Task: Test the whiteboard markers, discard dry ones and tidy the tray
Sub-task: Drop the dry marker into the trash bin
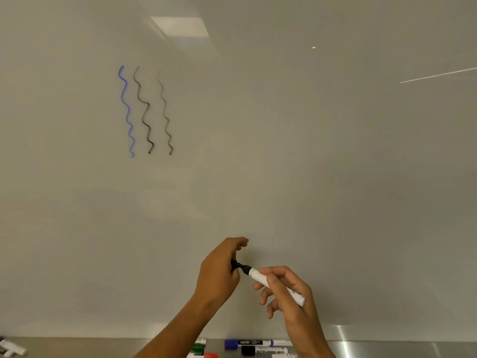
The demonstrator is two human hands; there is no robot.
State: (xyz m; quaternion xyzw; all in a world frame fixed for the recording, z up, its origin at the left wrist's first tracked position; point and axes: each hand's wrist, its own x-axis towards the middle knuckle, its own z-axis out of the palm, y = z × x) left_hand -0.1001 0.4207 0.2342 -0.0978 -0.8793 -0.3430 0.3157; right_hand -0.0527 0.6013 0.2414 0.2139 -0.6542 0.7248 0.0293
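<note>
My right hand point(289, 293) grips the white barrel of a black whiteboard marker point(273, 282) in front of the lower middle of the whiteboard point(284, 151). Its bare black tip points left toward my left hand point(219, 270). That hand holds the black cap point(234, 264) at the tip, mostly hidden by the fingers. Three wavy test lines stand on the board's upper left: a blue line point(127, 112), a dark black line point(144, 112) and a fainter black line point(165, 115).
The metal tray point(387, 348) runs along the bottom edge. On it lie a blue-capped marker point(247, 343), a black-capped marker point(263, 350), a green marker point(198, 348) and a red cap point(210, 355). Another marker point(11, 348) lies at the far left.
</note>
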